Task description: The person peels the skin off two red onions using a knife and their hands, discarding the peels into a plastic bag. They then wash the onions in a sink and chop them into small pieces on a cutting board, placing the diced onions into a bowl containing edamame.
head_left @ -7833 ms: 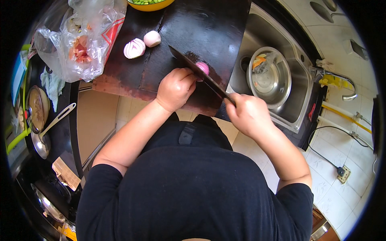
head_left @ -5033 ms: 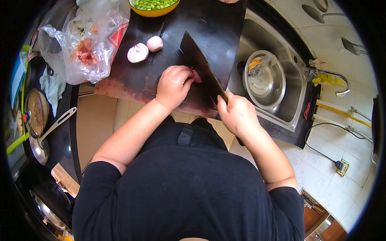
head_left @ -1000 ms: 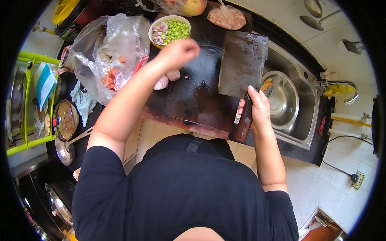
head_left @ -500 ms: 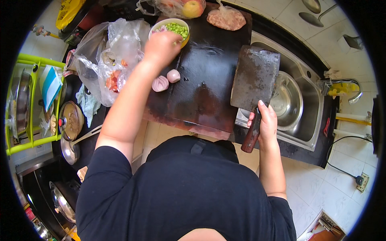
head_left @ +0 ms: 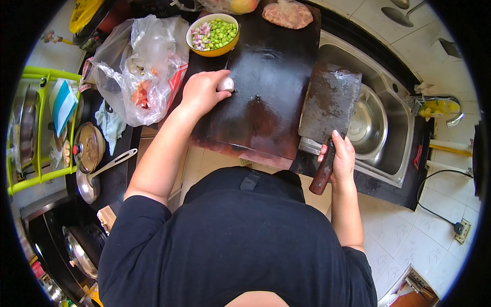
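Observation:
My left hand (head_left: 202,93) is over the left part of the dark cutting board (head_left: 266,128), its fingers and thumb closed around a pale onion piece (head_left: 226,84). The second onion piece is hidden, so I cannot tell whether it lies under the hand. Just beyond this hand stands a yellow bowl (head_left: 217,51) with green beans (head_left: 221,33) and chopped purple onion (head_left: 200,35) in it. My right hand (head_left: 341,159) grips the wooden handle of a cleaver (head_left: 330,102), whose broad, stained blade points away from me, raised beside the board's right edge.
Left of the board lie clear plastic bags (head_left: 148,66) with reddish scraps. Bagged minced meat (head_left: 287,14) rests on the far edge. On the right, a steel sink (head_left: 401,153) holds a metal basin (head_left: 376,120). A ladle (head_left: 92,187) and a lidded pot (head_left: 89,148) sit at left.
My left hand has left the bowl and come nearer, closing on an onion piece on the board. The cleaver has shifted slightly right and nearer, still in my right hand.

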Motion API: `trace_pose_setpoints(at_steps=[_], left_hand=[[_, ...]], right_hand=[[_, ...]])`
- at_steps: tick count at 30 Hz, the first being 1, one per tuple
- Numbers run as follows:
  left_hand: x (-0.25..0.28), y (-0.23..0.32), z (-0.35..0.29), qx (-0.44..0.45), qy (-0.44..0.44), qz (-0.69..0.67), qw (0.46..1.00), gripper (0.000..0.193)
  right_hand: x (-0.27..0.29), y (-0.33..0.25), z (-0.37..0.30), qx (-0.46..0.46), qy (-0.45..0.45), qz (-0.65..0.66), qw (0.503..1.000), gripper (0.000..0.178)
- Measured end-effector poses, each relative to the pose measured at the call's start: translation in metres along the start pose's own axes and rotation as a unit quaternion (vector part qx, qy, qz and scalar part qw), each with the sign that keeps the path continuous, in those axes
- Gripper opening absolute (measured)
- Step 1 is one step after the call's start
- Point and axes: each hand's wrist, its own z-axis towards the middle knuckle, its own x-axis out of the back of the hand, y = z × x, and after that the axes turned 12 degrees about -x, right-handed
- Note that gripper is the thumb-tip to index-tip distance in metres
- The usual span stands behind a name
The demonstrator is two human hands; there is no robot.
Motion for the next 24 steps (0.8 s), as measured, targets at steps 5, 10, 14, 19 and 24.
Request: trace_pose_setpoints(at_steps=[5,10,14,19,24], left_hand=[[-0.011,-0.013,-0.029,0.022,0.033,0.044,0.998,0.064],[-0.02,-0.003,-0.061,0.112,0.071,-0.008,0.991,0.056],[-0.021,0.015,-0.072,0.084,0.093,-0.092,0.988,0.042],[-0.041,0.049,-0.064,-0.068,0.212,-0.021,0.975,0.041],[-0.064,0.08,-0.057,-0.121,0.166,-0.012,0.979,0.046]], right_hand=[[0.001,0.002,-0.004,-0.01,0.017,-0.008,1.0,0.019],[0.004,0.007,-0.009,-0.009,0.036,-0.012,0.999,0.02],[0.006,0.01,-0.012,-0.01,0.031,-0.038,0.999,0.019],[0.003,0.01,-0.015,0.01,0.009,-0.096,0.995,0.021],[-0.005,0.002,-0.021,0.047,-0.024,-0.232,0.971,0.018]])
